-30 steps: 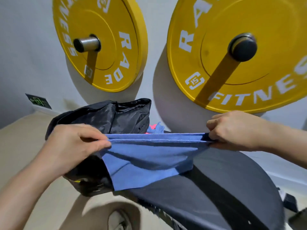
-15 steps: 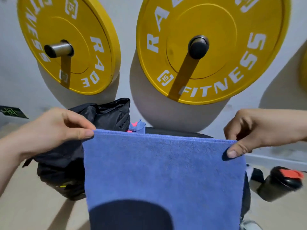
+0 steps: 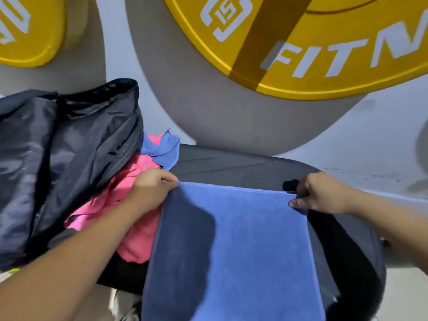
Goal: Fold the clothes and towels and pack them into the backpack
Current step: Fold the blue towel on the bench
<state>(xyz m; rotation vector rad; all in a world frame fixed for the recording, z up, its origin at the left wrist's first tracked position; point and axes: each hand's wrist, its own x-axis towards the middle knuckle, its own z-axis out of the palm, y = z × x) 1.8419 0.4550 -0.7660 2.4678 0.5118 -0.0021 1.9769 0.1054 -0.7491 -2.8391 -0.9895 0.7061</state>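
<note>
Pale wall (image 3: 375, 140) at the back, kinda scuffed low on the right. Two yellow plates up against it: a big one (image 3: 335, 72) with white "FITN" lettering and a 15 logo, another (image 3: 27, 47) at top left. Both throw big grey shadows. Black padded bench (image 3: 243, 167) below, light floor (image 3: 407, 297) bottom right.

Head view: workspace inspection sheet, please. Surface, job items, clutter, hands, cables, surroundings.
Surface: black padded bench, partly covered by the cloths.
Job's things: blue towel spread flat on the bench; black backpack at left; pink garment and second blue cloth bunched beside it.
Clutter: nothing seen.
Hands: left hand and right hand each pinch a far corner of the blue towel.
Cables: nothing seen.
Surroundings: yellow weight plate on the white wall behind; second yellow plate at upper left.
</note>
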